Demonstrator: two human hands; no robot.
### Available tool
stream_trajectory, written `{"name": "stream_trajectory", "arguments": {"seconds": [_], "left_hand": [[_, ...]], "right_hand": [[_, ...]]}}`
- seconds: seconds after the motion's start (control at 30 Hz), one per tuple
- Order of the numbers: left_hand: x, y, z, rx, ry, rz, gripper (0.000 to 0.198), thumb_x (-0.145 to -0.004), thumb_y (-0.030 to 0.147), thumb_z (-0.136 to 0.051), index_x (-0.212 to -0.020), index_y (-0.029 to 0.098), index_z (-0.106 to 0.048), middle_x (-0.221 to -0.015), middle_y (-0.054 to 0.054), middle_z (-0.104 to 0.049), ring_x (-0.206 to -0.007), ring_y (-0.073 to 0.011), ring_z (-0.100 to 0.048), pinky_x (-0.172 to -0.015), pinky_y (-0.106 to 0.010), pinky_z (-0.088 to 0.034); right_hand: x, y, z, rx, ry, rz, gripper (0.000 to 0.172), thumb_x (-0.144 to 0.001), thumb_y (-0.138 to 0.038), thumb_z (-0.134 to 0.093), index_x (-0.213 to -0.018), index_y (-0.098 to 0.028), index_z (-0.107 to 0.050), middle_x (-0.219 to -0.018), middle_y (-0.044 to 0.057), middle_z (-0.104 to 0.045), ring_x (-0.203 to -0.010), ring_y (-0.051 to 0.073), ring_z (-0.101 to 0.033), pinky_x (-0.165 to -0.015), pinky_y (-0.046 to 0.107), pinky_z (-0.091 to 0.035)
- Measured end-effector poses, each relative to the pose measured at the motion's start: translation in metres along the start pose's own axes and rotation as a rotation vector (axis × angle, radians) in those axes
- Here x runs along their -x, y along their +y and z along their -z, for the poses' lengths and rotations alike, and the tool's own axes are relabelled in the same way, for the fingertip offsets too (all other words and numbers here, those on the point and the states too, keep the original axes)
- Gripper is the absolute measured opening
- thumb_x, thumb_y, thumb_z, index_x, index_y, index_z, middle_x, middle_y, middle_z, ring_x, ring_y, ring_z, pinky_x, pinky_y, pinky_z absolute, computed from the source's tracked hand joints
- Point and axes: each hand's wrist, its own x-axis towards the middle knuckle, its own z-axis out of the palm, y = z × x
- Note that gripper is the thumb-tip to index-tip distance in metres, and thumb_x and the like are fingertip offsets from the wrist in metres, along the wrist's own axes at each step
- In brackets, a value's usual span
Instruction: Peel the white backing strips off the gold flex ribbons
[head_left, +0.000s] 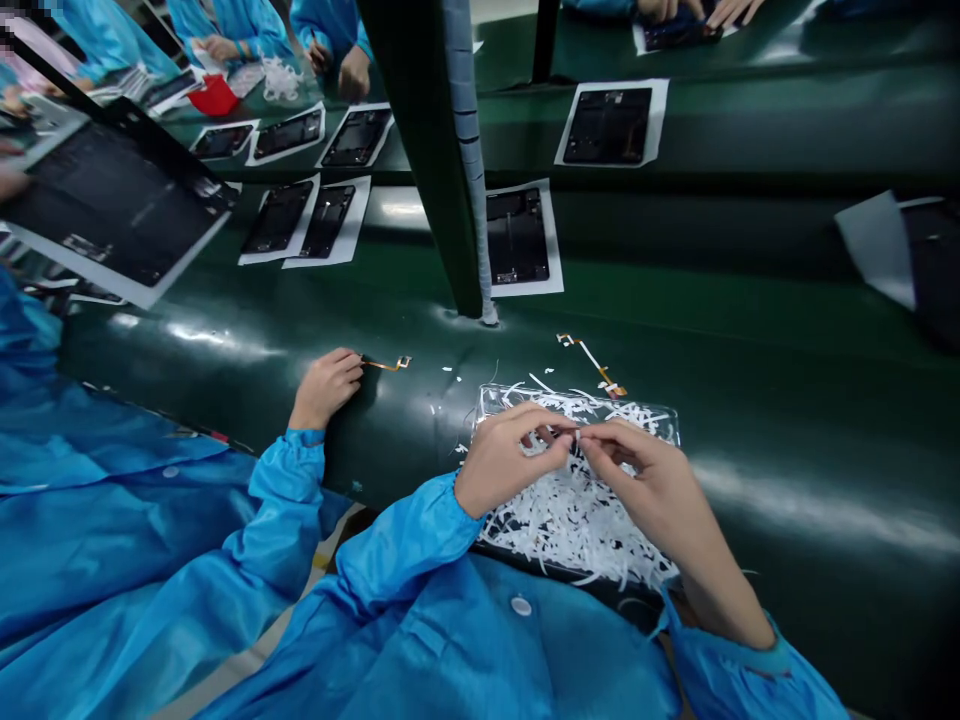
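My left hand (pixel 514 450) and my right hand (pixel 645 475) meet fingertip to fingertip above a clear plastic tray (pixel 679 425). Both are closed in a pinch at one tiny pale piece (pixel 577 437), too small to name and mostly covered by the fingers. White paper strips and scraps (pixel 577 530) fill the tray below them. Just beyond the tray's far edge, a thin orange-and-white flex cable (pixel 590 362) lies on the green work surface (pixel 750 400).
At my left, a co-worker's hand (pixel 328 385) touches another flex cable (pixel 394 364). A large dark panel (pixel 120 195) is held up at far left. Dark panels on white sheets (pixel 517 235) lie across the belt. A green post (pixel 427 150) rises in front of me.
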Motion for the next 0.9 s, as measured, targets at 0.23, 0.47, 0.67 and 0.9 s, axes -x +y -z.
{"name": "stream_trajectory", "arguments": {"seconds": [0.23, 0.47, 0.67, 0.9], "left_hand": [[0.0, -0.001, -0.004, -0.173, 0.214, -0.209, 0.017, -0.095, 0.02, -0.06, -0.109, 0.019, -0.071, -0.097, -0.004, -0.073, -0.077, -0.0115, -0.067, -0.068, -0.025, -0.057], [0.002, -0.003, -0.009, -0.488, 0.227, -0.47, 0.016, -0.092, 0.02, -0.067, -0.108, 0.017, -0.07, -0.091, -0.002, -0.076, -0.078, -0.0137, -0.07, -0.067, -0.026, -0.057], [0.003, -0.005, -0.009, -0.513, 0.213, -0.426, 0.013, -0.093, 0.019, -0.064, -0.103, 0.019, -0.071, -0.091, -0.001, -0.077, -0.077, -0.0138, -0.069, -0.069, -0.028, -0.056], [0.001, -0.005, -0.011, -0.556, 0.255, -0.408, 0.006, -0.088, 0.016, -0.063, -0.089, 0.019, -0.068, -0.084, 0.0, -0.074, -0.073, -0.0139, -0.067, -0.064, -0.027, -0.053]], "right_hand": [[0.003, 0.004, 0.003, -0.17, 0.072, -0.146, 0.024, -0.088, -0.045, -0.07, -0.091, -0.022, -0.075, -0.074, 0.003, -0.067, -0.065, 0.015, -0.059, -0.059, 0.027, -0.049], [0.004, -0.002, -0.002, -0.25, 0.082, -0.138, 0.023, -0.09, -0.043, -0.07, -0.097, -0.023, -0.077, -0.068, 0.0, -0.064, -0.062, 0.013, -0.057, -0.058, 0.025, -0.048], [0.004, -0.002, -0.005, -0.171, 0.088, -0.097, 0.023, -0.092, -0.042, -0.067, -0.104, -0.025, -0.077, -0.077, 0.001, -0.066, -0.065, 0.013, -0.057, -0.059, 0.026, -0.047], [0.004, -0.003, -0.009, -0.085, 0.055, -0.07, 0.024, -0.095, -0.044, -0.063, -0.102, -0.024, -0.074, -0.089, 0.003, -0.071, -0.073, 0.016, -0.061, -0.066, 0.029, -0.05]]}}
